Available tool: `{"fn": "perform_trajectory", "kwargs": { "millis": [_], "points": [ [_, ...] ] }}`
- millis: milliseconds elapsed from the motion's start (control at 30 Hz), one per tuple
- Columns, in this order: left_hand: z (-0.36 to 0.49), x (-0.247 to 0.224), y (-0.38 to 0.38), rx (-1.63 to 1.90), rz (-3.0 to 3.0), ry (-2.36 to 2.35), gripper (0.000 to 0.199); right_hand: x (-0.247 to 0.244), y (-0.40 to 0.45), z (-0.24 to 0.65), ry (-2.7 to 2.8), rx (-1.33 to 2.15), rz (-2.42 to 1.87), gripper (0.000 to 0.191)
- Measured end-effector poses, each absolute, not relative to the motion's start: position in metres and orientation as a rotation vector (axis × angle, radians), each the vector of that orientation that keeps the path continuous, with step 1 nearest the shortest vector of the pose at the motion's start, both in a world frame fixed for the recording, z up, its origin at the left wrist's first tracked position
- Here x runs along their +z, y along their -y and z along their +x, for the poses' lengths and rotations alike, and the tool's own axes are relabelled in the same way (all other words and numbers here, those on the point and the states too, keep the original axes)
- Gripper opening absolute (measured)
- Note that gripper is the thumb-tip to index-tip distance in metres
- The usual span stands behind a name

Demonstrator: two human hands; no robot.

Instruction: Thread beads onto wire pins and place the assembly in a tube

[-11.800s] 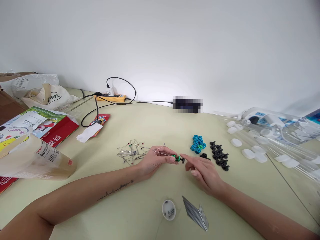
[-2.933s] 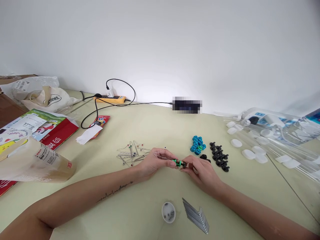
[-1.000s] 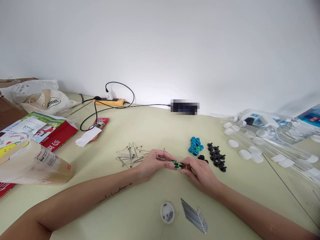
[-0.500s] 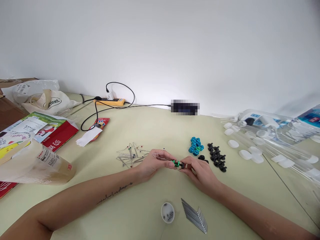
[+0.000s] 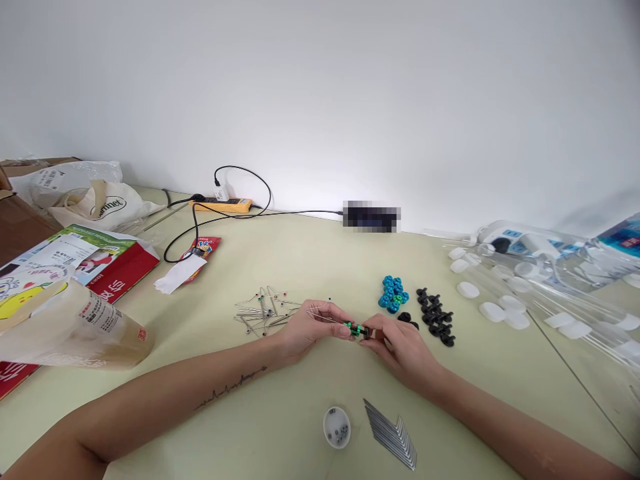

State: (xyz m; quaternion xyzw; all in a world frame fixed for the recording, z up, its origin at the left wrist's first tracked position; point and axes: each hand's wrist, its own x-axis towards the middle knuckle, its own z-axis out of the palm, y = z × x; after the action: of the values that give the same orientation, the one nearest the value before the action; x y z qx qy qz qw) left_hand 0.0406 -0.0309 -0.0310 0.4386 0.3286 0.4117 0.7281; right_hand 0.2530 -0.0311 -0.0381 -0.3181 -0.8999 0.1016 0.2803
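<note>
In front of me, my left hand pinches a small green plastic part between thumb and fingertips. A thin bent wire sticks out above that hand. My right hand grips a small black part at the green part's right end; the two parts touch. Fingertips hide much of the joint between them. Beyond the right hand lie a cluster of blue knob-like parts, one greener than the rest, and rows of black knob-like parts. Thin metal wires with small coloured ends are scattered left of my left hand.
Nearest me stand a small white cup of tiny metal pieces and a row of bent metal rods. A drink cup and boxes sit left. A power strip with cables lies behind; clear tubes with white caps lie right.
The view has shifted very slightly. Both hands keep nearly the same pose, with the green and black parts still held together between them.
</note>
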Motion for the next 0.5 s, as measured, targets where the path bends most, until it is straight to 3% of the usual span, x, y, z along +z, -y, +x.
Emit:
{"fn": "perform_trajectory", "kwargs": {
  "millis": [100, 300, 500],
  "points": [
    [0.0408, -0.0303, 0.0311, 0.906, 0.964, -0.729, 0.024, -0.0388, 0.0305, 0.2532, 2.392, 0.264, -0.838, 0.015],
    [0.0412, -0.0289, 0.0322, 0.879, 0.989, -0.718, 0.024, -0.0364, 0.0303, 0.2534, 2.464, 0.255, -0.82, 0.038],
    [0.0401, -0.0304, 0.0312, 0.903, 0.986, -0.716, 0.023, -0.0384, 0.03, 0.2519, 2.395, 0.257, -0.83, 0.012]
  ]
}}
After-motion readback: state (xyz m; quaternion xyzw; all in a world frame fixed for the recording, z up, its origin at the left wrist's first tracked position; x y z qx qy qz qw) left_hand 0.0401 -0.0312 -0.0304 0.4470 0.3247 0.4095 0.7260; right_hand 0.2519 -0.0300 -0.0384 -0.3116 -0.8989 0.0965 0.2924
